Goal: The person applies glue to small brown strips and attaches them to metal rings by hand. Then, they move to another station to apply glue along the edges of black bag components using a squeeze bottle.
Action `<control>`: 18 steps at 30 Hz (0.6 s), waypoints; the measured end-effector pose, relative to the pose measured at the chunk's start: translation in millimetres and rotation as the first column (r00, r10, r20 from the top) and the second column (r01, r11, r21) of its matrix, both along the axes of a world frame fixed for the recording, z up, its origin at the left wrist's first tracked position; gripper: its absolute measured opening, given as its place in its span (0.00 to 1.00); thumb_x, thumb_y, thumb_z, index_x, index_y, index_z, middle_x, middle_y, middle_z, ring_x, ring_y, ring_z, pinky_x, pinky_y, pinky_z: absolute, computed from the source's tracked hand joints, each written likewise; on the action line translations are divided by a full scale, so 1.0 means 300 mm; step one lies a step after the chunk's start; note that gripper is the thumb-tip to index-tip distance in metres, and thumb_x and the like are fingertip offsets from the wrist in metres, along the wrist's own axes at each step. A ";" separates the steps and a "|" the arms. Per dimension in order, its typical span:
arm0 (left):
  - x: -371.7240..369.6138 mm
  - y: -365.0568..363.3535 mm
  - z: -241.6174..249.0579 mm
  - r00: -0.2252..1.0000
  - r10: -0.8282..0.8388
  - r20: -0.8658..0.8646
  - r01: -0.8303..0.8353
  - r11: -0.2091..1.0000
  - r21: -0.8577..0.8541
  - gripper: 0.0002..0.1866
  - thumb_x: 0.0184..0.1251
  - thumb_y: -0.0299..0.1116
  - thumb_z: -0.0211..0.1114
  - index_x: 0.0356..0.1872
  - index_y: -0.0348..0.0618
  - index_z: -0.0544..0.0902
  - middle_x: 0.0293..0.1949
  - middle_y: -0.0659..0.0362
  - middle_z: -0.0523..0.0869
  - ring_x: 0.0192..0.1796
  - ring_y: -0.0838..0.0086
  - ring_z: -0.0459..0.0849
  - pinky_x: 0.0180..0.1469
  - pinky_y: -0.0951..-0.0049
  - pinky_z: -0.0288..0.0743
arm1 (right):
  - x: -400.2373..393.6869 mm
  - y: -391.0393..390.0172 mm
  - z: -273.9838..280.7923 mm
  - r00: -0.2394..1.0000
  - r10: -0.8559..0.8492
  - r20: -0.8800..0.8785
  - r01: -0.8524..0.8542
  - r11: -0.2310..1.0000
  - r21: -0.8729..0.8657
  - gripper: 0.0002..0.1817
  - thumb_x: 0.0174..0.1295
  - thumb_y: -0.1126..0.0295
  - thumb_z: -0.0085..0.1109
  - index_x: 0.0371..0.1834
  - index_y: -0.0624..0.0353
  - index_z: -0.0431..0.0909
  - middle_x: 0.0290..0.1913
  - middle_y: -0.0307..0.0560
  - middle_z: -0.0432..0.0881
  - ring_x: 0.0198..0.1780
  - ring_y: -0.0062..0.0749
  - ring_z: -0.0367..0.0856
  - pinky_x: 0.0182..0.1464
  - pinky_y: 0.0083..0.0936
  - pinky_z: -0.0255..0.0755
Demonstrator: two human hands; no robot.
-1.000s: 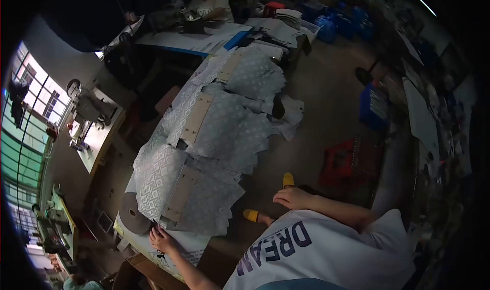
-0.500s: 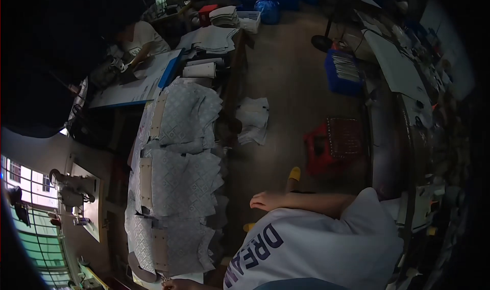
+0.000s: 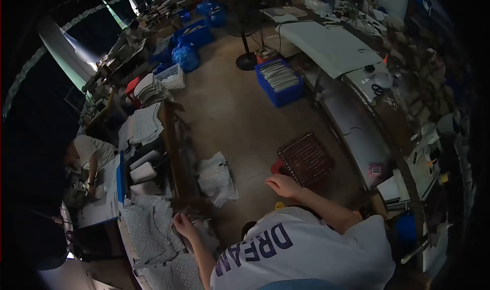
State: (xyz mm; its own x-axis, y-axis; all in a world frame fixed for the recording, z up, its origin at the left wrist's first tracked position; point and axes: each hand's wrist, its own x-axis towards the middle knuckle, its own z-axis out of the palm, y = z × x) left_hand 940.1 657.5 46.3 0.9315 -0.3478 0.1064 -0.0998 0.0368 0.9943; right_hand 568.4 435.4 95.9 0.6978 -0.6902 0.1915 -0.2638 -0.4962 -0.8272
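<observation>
My left hand [image 3: 185,224] is held over the right edge of the pale grey patterned fabric pieces [image 3: 151,223], its fingers curled and no object showing in them. These pieces lie in overlapping stacks along the table at lower left. Out in front of my body, my right hand [image 3: 284,186] hangs above the floor with fingers closed loosely and nothing visible in the grasp. Just beyond it stands a red stool with a dark red woven seat [image 3: 306,159]. Another small stack of patterned fabric [image 3: 217,179] lies low beside the table, between my two hands.
A blue crate [image 3: 279,83] of stacked pieces stands on the floor ahead, near a black fan base [image 3: 246,61]. A person [image 3: 93,157] works at a table on the left. Worktables with a white board [image 3: 326,42] run along the right.
My view has swung to the right. My left hand has come up from the table's near end to beside the fabric. The right hand now overlaps the stool's near side.
</observation>
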 end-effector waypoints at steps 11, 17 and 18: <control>0.463 -0.853 -0.274 0.695 -0.133 -0.707 0.189 0.982 0.000 0.10 0.66 0.38 0.59 0.40 0.42 0.79 0.33 0.60 0.82 0.31 0.72 0.83 0.29 0.76 0.76 | -0.204 -0.098 -0.186 0.794 -0.533 -0.294 0.574 0.815 0.073 0.10 0.66 0.71 0.48 0.40 0.66 0.77 0.37 0.55 0.81 0.39 0.44 0.80 0.43 0.30 0.72; 1.064 -1.248 -0.562 0.578 0.104 -0.809 -0.245 0.968 -0.050 0.13 0.69 0.36 0.54 0.49 0.42 0.76 0.41 0.57 0.83 0.37 0.68 0.84 0.33 0.75 0.77 | 0.124 -0.319 -0.131 0.589 -0.377 -0.715 0.698 0.684 0.213 0.12 0.67 0.69 0.48 0.40 0.67 0.78 0.36 0.55 0.81 0.38 0.45 0.79 0.42 0.31 0.72; 1.162 -1.280 -0.616 0.581 0.138 -0.802 -0.293 0.955 -0.047 0.13 0.70 0.37 0.54 0.50 0.42 0.75 0.42 0.57 0.83 0.38 0.68 0.84 0.33 0.75 0.77 | 0.186 -0.377 -0.138 0.614 -0.320 -0.722 0.633 0.746 0.208 0.12 0.67 0.69 0.47 0.40 0.67 0.78 0.36 0.55 0.81 0.38 0.44 0.80 0.42 0.31 0.72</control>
State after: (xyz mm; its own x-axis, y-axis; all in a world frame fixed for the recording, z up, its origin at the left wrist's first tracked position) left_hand 1288.7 273.7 -138.4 0.7238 -0.1755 -0.6674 0.6864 0.2823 0.6702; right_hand 624.2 322.3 54.6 0.0816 -0.8497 -0.5209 -0.8664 0.1979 -0.4585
